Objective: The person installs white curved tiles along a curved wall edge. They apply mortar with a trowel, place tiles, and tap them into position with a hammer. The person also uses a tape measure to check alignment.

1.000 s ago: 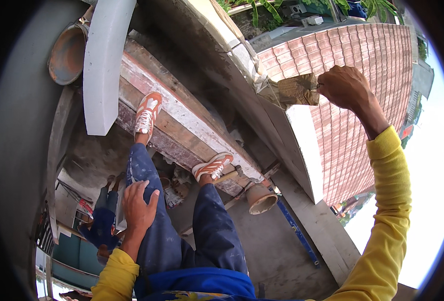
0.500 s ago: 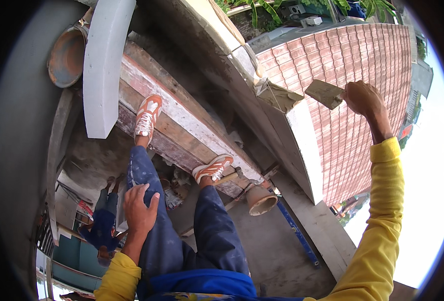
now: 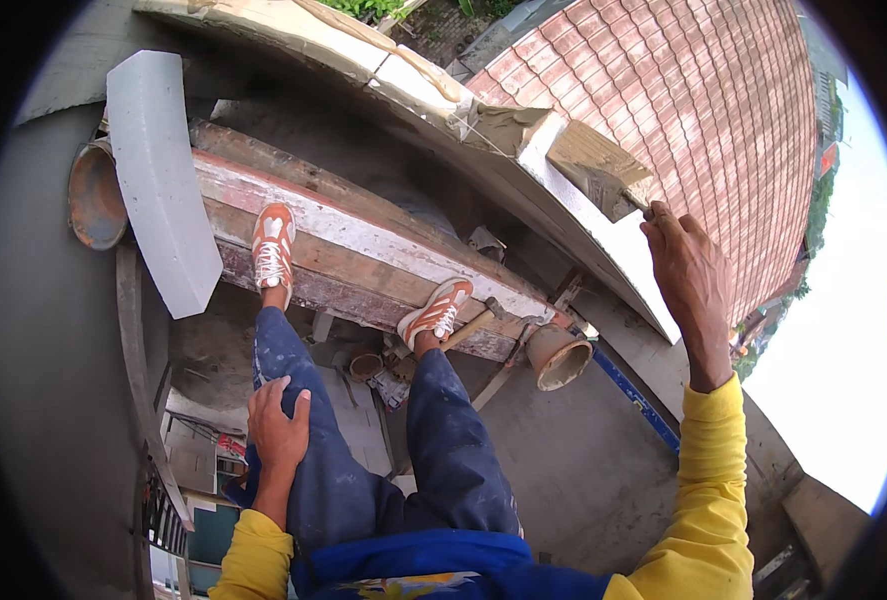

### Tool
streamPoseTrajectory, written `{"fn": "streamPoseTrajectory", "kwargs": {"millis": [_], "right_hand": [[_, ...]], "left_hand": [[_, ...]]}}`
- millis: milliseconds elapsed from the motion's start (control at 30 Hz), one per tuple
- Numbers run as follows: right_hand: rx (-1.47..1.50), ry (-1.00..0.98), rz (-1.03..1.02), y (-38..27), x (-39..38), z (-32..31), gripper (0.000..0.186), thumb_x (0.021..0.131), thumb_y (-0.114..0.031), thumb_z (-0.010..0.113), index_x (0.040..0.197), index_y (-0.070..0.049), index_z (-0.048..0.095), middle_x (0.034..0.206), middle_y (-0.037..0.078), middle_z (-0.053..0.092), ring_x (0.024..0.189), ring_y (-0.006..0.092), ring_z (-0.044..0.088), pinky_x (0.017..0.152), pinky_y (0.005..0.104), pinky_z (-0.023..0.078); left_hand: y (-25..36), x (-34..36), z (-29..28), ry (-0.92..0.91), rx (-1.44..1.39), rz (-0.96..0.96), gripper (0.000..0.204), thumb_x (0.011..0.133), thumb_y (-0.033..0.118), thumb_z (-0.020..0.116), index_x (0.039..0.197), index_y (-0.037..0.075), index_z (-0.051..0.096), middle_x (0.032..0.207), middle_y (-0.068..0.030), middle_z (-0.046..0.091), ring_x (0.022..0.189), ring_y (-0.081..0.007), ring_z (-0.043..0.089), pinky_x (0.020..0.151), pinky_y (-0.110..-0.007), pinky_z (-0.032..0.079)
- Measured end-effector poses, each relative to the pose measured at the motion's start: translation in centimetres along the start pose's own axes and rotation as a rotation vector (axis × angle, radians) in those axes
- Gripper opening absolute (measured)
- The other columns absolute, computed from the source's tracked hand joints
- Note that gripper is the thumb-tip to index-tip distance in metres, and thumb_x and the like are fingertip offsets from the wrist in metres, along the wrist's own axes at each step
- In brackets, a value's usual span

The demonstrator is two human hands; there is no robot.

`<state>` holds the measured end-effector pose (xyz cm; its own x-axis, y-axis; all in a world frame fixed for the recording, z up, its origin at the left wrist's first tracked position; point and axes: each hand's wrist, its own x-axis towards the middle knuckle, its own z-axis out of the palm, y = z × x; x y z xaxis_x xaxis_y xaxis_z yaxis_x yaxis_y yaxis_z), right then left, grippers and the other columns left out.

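Observation:
My right hand (image 3: 691, 280) is closed round the handle of a trowel (image 3: 591, 160), whose broad blade is smeared with grey mortar. The blade is at the upper end of a white block (image 3: 613, 250) on the wall edge; whether it touches cannot be told. Beside the blade, wet mortar (image 3: 508, 125) lies on top of the wall, and a thin string crosses there. My left hand (image 3: 279, 425) rests open on my left thigh, holding nothing. Both my feet stand on wooden planks (image 3: 358, 235) along the wall.
A loose white block (image 3: 163, 180) leans at the planks' left end beside a round mortar-stained basin (image 3: 98, 195). By my right foot are a hammer (image 3: 473, 325), a dirty bucket (image 3: 560, 358) and a blue spirit level (image 3: 638, 400). A tiled roof (image 3: 683, 110) lies beyond the wall.
My right hand has brought the trowel down and left, from over the tiled roof to the wall's end. My left hand stays on my thigh. The view has turned somewhat.

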<state>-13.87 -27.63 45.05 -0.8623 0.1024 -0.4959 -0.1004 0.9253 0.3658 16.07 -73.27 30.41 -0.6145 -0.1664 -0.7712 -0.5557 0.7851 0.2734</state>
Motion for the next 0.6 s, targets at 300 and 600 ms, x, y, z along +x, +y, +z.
{"fn": "streamPoseTrajectory", "kwargs": {"millis": [300, 600], "right_hand": [[1.062, -0.087, 0.795, 3.1, -27.7, 26.9, 0.041, 0.105, -0.037, 0.067, 0.129, -0.004, 0.068, 0.097, 0.017, 0.075, 0.086, 0.0334, 0.074, 0.078, 0.0426, 0.057], [1.411, 0.177, 1.929, 8.3, -40.4, 60.2, 0.023, 0.095, -0.010, 0.069, 0.114, -0.002, 0.061, 0.078, 0.005, 0.060, 0.058, 0.0143, 0.058, 0.050, 0.0306, 0.049]], "left_hand": [[1.9, 0.0, 2.1, -0.104, 0.194, -0.001, 0.044, 0.102, 0.034, 0.069, 0.134, 0.005, 0.070, 0.140, -0.0163, 0.067, 0.137, -0.0364, 0.054, 0.118, -0.046, 0.040], [6.0, 0.2, 5.0, -0.155, 0.514, 0.079, 0.043, 0.102, 0.033, 0.070, 0.130, 0.000, 0.071, 0.136, -0.0212, 0.068, 0.131, -0.0391, 0.059, 0.116, -0.046, 0.042]]}}
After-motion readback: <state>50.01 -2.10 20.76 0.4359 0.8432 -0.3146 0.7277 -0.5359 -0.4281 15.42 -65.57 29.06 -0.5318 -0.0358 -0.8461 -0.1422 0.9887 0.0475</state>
